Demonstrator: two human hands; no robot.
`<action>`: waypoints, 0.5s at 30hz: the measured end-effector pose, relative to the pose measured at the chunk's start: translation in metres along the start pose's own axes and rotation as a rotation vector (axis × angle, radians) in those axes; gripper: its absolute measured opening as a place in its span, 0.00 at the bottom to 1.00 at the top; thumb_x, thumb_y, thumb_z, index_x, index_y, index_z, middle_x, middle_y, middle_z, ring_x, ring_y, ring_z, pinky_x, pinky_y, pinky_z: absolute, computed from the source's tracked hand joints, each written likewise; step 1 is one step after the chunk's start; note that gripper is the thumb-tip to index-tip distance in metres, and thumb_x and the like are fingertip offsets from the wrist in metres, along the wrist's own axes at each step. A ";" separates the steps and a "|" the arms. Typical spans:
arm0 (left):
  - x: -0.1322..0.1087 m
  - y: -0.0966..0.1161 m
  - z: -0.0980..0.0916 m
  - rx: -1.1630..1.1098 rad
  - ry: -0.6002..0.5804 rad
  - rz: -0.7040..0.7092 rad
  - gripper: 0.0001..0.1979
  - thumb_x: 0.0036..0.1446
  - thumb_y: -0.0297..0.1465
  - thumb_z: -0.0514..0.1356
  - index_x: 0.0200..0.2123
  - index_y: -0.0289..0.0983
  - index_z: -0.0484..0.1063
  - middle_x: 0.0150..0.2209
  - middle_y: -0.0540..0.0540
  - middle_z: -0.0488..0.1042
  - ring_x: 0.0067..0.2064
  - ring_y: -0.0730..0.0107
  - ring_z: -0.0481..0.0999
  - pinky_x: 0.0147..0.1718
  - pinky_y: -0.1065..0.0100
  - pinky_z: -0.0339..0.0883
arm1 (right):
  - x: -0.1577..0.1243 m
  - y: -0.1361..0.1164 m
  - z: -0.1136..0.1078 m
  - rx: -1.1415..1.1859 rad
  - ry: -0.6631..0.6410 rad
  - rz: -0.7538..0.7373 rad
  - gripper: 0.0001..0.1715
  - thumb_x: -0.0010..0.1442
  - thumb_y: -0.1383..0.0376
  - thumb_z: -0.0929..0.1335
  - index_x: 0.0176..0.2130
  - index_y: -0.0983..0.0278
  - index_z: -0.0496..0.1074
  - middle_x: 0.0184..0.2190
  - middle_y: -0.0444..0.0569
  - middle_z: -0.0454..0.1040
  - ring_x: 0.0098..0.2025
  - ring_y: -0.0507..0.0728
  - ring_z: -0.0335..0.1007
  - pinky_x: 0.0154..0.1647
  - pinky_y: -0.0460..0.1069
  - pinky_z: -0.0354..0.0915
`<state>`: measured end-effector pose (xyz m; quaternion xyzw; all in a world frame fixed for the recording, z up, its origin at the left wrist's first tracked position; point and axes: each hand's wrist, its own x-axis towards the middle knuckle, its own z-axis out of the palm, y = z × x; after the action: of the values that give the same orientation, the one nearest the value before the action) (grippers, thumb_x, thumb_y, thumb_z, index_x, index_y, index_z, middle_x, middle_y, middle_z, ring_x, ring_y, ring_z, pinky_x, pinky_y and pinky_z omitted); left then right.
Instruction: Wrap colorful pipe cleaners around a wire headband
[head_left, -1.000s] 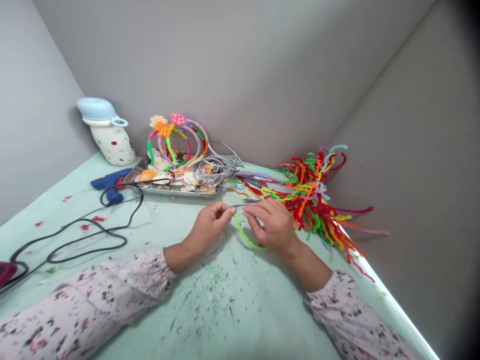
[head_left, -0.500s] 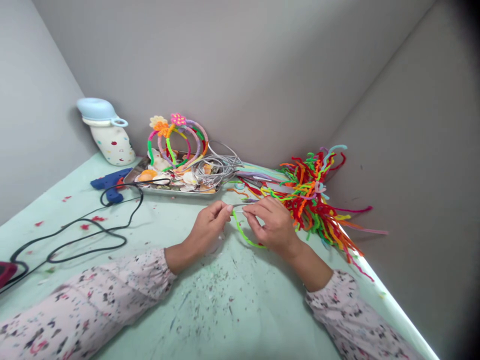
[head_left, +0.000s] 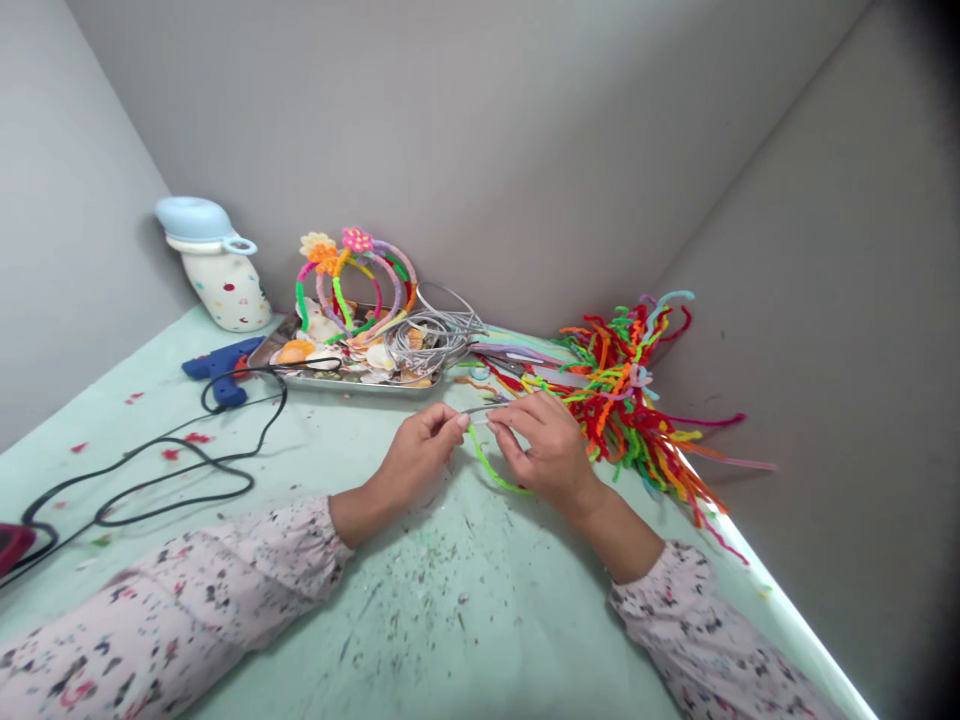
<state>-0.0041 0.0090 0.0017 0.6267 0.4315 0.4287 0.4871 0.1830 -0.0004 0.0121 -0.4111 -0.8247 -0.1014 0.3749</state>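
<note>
My left hand [head_left: 424,450] is closed, its thumb and forefinger pinching the junction of a thin grey band and a bright green pipe cleaner. The green pipe cleaner [head_left: 489,474] curves down from those fingertips and passes behind my right hand. Between my hands shows a short stretch of the thin grey band [head_left: 480,408]. My right hand [head_left: 546,445] is closed too, thumb and forefinger gripping the grey band from the right. Its palm hides part of the loop. Just beyond the hands lies a large heap of colourful pipe cleaners [head_left: 615,390].
A metal tray [head_left: 367,387] holds coiled grey bands [head_left: 435,340], scraps and several pipe-cleaner hoops [head_left: 390,265]. Left of it are a blue glue gun [head_left: 225,365] with a looping black cord [head_left: 217,465] and a white bottle [head_left: 225,285] with a blue lid. Grey walls close off the back and right.
My left fingertips have shifted very slightly to the right with the green pipe cleaner. Both hands keep the same pinching grip, and the surroundings look unchanged.
</note>
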 end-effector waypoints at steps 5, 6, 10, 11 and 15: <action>0.001 -0.002 -0.001 -0.047 -0.020 -0.014 0.15 0.59 0.41 0.53 0.26 0.36 0.65 0.19 0.54 0.61 0.22 0.75 0.59 0.23 0.72 0.53 | 0.000 0.002 0.000 -0.010 -0.001 0.002 0.08 0.60 0.67 0.66 0.39 0.61 0.74 0.34 0.49 0.74 0.37 0.58 0.66 0.41 0.54 0.60; 0.001 -0.003 -0.001 -0.034 -0.016 -0.013 0.14 0.59 0.40 0.54 0.26 0.36 0.65 0.19 0.54 0.61 0.22 0.75 0.59 0.23 0.72 0.53 | 0.000 0.001 0.000 -0.011 -0.002 0.002 0.07 0.60 0.67 0.66 0.39 0.62 0.74 0.33 0.49 0.74 0.37 0.58 0.66 0.41 0.54 0.60; 0.002 -0.004 0.000 0.027 0.030 0.002 0.13 0.58 0.38 0.54 0.26 0.36 0.64 0.19 0.55 0.61 0.23 0.75 0.59 0.24 0.72 0.54 | 0.001 -0.003 -0.001 -0.008 0.021 0.008 0.08 0.59 0.65 0.67 0.40 0.62 0.74 0.36 0.50 0.74 0.39 0.58 0.66 0.43 0.54 0.60; 0.002 -0.003 0.000 0.038 0.039 0.003 0.13 0.58 0.38 0.54 0.26 0.36 0.64 0.19 0.55 0.61 0.23 0.75 0.59 0.24 0.72 0.54 | 0.001 -0.005 -0.001 -0.005 0.021 0.014 0.09 0.59 0.64 0.67 0.40 0.62 0.74 0.37 0.50 0.74 0.40 0.58 0.66 0.43 0.55 0.60; 0.002 -0.002 0.001 0.094 0.030 0.010 0.13 0.57 0.38 0.54 0.26 0.36 0.65 0.19 0.55 0.62 0.23 0.74 0.59 0.25 0.71 0.54 | 0.003 -0.014 -0.001 0.000 -0.033 0.044 0.09 0.59 0.63 0.67 0.39 0.62 0.74 0.37 0.50 0.73 0.41 0.58 0.65 0.46 0.55 0.59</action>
<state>-0.0026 0.0110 0.0001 0.6445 0.4552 0.4198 0.4485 0.1718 -0.0080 0.0174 -0.4306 -0.8216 -0.0863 0.3633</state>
